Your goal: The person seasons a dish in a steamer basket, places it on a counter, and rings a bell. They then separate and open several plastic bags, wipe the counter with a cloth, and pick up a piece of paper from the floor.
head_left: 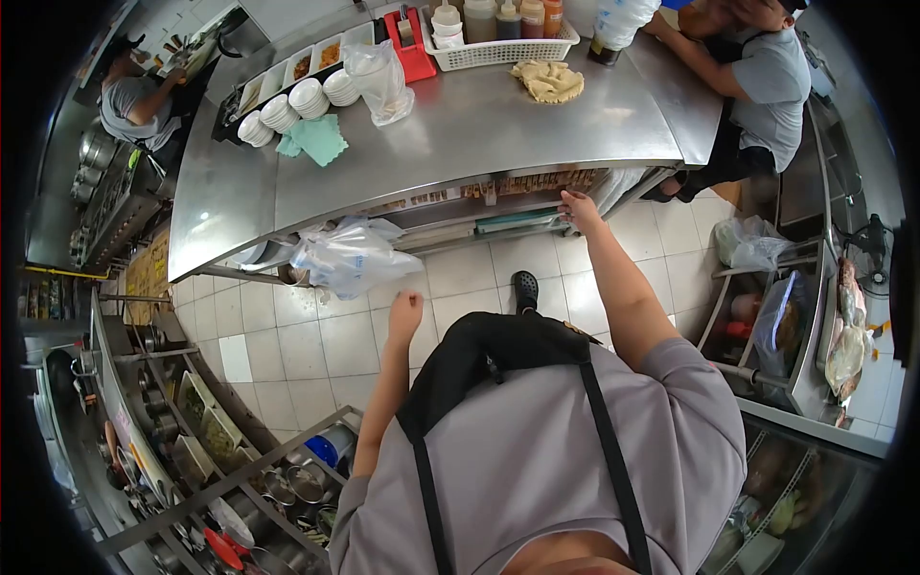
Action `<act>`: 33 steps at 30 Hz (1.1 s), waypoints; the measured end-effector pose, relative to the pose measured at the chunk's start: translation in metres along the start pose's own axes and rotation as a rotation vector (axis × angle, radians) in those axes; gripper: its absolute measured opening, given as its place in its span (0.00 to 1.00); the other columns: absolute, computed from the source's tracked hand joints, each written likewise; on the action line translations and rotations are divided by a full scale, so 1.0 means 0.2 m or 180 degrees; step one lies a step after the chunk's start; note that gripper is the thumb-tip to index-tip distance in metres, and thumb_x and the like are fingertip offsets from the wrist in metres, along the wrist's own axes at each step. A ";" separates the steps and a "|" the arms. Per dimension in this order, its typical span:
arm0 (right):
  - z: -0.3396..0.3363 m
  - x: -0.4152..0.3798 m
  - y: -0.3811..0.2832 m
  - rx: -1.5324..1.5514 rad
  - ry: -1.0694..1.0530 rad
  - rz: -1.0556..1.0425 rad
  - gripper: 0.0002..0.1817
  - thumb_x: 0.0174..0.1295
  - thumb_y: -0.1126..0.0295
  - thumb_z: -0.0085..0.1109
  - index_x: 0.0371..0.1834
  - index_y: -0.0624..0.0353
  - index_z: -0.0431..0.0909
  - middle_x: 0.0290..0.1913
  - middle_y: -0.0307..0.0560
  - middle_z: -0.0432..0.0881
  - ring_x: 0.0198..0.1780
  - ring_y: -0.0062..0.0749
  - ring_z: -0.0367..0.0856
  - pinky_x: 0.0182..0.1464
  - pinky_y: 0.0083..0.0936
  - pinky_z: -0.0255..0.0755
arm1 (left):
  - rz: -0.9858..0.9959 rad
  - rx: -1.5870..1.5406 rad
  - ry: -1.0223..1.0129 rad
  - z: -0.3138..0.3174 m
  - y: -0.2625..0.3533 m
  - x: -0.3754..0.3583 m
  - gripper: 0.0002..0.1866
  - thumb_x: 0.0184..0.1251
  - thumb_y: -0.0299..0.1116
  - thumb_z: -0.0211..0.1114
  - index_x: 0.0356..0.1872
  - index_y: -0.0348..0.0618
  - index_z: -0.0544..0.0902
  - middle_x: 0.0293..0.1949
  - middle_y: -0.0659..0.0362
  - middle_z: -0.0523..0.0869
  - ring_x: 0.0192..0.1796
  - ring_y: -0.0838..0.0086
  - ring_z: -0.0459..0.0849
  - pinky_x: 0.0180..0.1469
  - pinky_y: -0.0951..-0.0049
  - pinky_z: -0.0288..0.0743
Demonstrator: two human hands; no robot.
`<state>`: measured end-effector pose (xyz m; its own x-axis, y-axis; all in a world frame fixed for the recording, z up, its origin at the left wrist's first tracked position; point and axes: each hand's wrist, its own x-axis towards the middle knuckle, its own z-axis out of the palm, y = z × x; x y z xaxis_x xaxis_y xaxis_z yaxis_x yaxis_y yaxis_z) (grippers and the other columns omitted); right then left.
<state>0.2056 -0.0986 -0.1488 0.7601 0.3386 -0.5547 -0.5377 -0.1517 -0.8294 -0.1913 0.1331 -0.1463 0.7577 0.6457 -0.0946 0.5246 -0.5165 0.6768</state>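
Note:
My left hand (406, 313) hangs over the tiled floor with its fingers curled in, and nothing shows in it. Just right of it in depth of view, the clear plastic bag (350, 257) bulges from the lower shelf, apart from the hand. My right hand (578, 209) reaches forward by the front of the steel table, fingers loosely bent and a little apart, holding nothing visible. Close to that hand are the shelf under the tabletop, with a row of small brown items (537, 182), and a whitish cloth or bag (618, 187).
On the steel table (431, 144) stand stacked white bowls (309, 98), a green cloth (316, 140), a sauce-bottle basket (508, 53) and a beige cloth (548, 80). One person (767, 86) is at the right end, another (144, 105) far left. Shelves (192, 422) flank me.

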 end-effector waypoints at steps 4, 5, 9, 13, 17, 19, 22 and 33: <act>-0.04 0.12 0.07 0.0371 -0.0100 0.0033 0.10 0.64 0.67 0.48 0.45 0.58 0.71 0.44 0.43 0.76 0.46 0.37 0.76 0.45 0.40 0.71 | 0.0529 -0.0193 -0.0216 0.03 0.24 0.32 0.11 0.62 0.36 0.58 0.37 0.38 0.80 0.36 0.49 0.81 0.39 0.57 0.81 0.43 0.64 0.73; -0.04 0.16 0.08 0.0406 -0.0276 0.0048 0.09 0.64 0.70 0.45 0.45 0.58 0.71 0.43 0.43 0.76 0.46 0.38 0.76 0.47 0.41 0.70 | 0.0658 -0.0289 -0.0414 0.06 0.31 0.38 0.11 0.62 0.36 0.58 0.37 0.39 0.80 0.37 0.49 0.81 0.40 0.57 0.80 0.43 0.65 0.73; -0.03 0.49 0.12 0.1592 0.0696 0.0199 0.10 0.64 0.71 0.41 0.44 0.56 0.72 0.39 0.43 0.77 0.40 0.33 0.75 0.43 0.39 0.69 | 0.0878 -0.0409 -0.0834 0.20 0.51 0.47 0.11 0.62 0.36 0.58 0.37 0.39 0.80 0.37 0.49 0.81 0.40 0.56 0.80 0.44 0.65 0.73; -0.15 0.67 0.05 0.1187 0.0836 -0.0171 0.11 0.63 0.67 0.47 0.46 0.54 0.72 0.36 0.42 0.77 0.31 0.29 0.72 0.35 0.30 0.69 | 0.0663 -0.0306 -0.0810 0.23 0.44 0.44 0.13 0.63 0.39 0.57 0.35 0.38 0.81 0.34 0.48 0.81 0.39 0.55 0.80 0.43 0.63 0.73; -0.17 0.81 0.07 0.1093 0.0967 -0.0071 0.13 0.60 0.64 0.49 0.48 0.53 0.71 0.37 0.43 0.77 0.32 0.30 0.73 0.34 0.31 0.70 | 0.0007 -0.0245 -0.0722 0.18 0.21 0.32 0.12 0.60 0.37 0.56 0.31 0.38 0.80 0.33 0.47 0.82 0.41 0.54 0.79 0.44 0.61 0.73; -0.08 0.85 0.09 0.1079 0.0946 -0.0028 0.15 0.59 0.63 0.51 0.49 0.53 0.71 0.37 0.44 0.77 0.33 0.31 0.74 0.34 0.32 0.70 | -0.0186 -0.0127 -0.0758 0.16 0.13 0.26 0.12 0.60 0.37 0.56 0.31 0.38 0.80 0.33 0.47 0.82 0.40 0.54 0.79 0.44 0.61 0.73; 0.03 0.91 0.10 0.0988 0.0906 0.0018 0.18 0.57 0.61 0.53 0.50 0.53 0.71 0.38 0.45 0.78 0.33 0.31 0.75 0.34 0.32 0.71 | -0.0355 -0.0054 -0.0963 0.21 0.14 0.20 0.11 0.60 0.37 0.56 0.31 0.38 0.80 0.34 0.47 0.82 0.39 0.55 0.79 0.43 0.62 0.74; -0.20 0.89 0.09 -0.0211 0.0861 -0.0096 0.28 0.51 0.54 0.61 0.56 0.51 0.70 0.41 0.49 0.79 0.36 0.33 0.78 0.33 0.35 0.74 | 0.1041 -0.0948 0.0974 -0.18 1.12 0.66 0.08 0.64 0.31 0.58 0.38 0.37 0.80 0.31 0.54 0.81 0.35 0.67 0.81 0.42 0.70 0.73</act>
<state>0.3452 -0.0787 -0.2651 0.8500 0.0849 -0.5200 -0.4951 -0.2088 -0.8434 0.0122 0.1241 0.0193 0.6920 0.6352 0.3430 0.1135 -0.5650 0.8173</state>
